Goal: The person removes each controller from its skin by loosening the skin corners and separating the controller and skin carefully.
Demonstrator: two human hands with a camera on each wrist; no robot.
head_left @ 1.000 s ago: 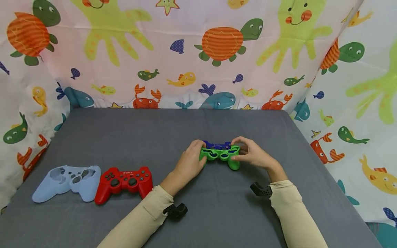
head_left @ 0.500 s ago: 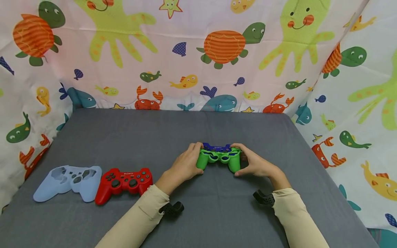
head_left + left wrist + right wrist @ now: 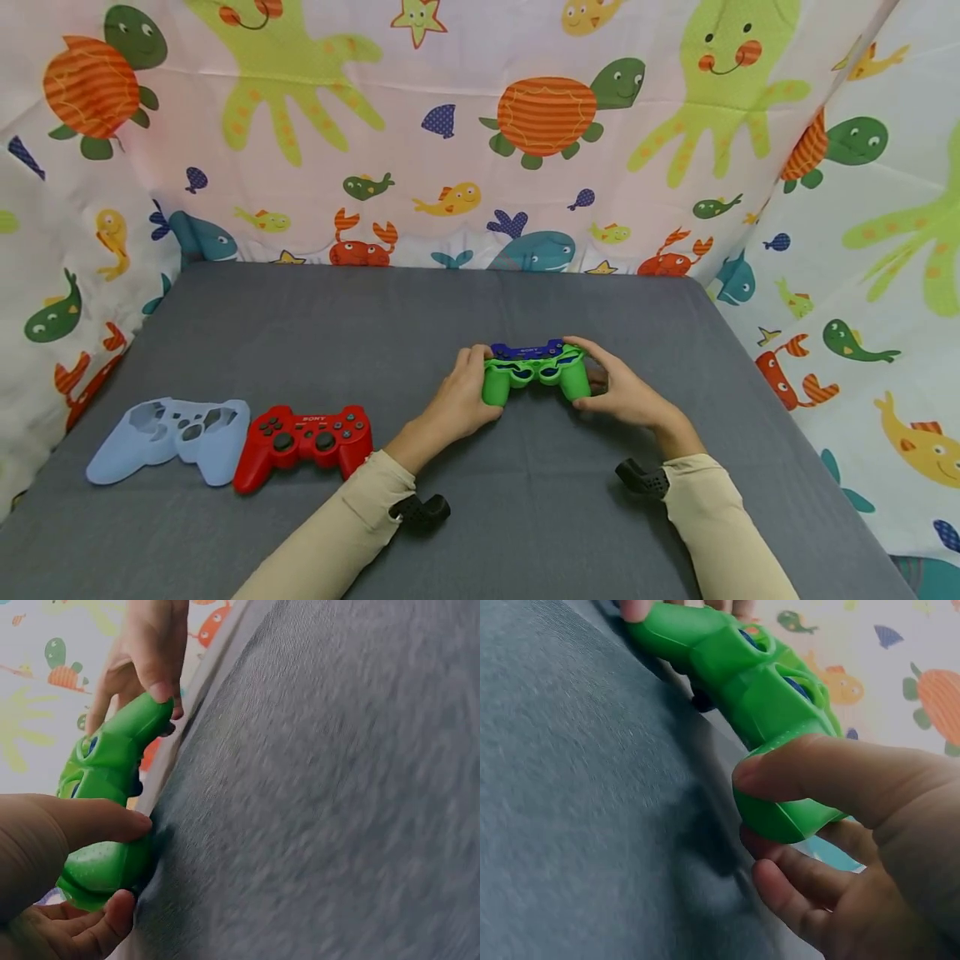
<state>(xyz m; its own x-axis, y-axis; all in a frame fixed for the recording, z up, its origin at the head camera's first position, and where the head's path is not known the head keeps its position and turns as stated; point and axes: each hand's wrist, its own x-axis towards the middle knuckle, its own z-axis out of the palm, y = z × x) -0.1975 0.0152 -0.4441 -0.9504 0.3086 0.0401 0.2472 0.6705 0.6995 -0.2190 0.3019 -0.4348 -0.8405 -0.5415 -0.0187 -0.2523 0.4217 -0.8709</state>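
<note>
A blue game controller (image 3: pixel 528 352) sits in a green silicone cover (image 3: pixel 574 379), its blue upper edge showing above the green. My left hand (image 3: pixel 456 395) holds the left handle, thumb near its lower end and fingers at the top edge. On the opposite handle, my right hand (image 3: pixel 628 390) has its thumb low and its index finger along the top corner. Both wrist views show the thumbs pressed on the green cover (image 3: pixel 105 761), with other fingers curled beneath. In the right wrist view the covered handles stand close over the cloth, with a shadow below.
To the left on the grey table (image 3: pixel 360 317) lie a red game controller (image 3: pixel 303 442) and a pale blue silicone cover (image 3: pixel 174 437), side by side with their edges meeting. A curtain with sea animals (image 3: pixel 450 125) encloses the back and sides.
Both thumbs have moved from the cover's face down to the handle ends. The covered controller has shifted slightly right, its right side now higher. The red controller and pale blue cover stay put.
</note>
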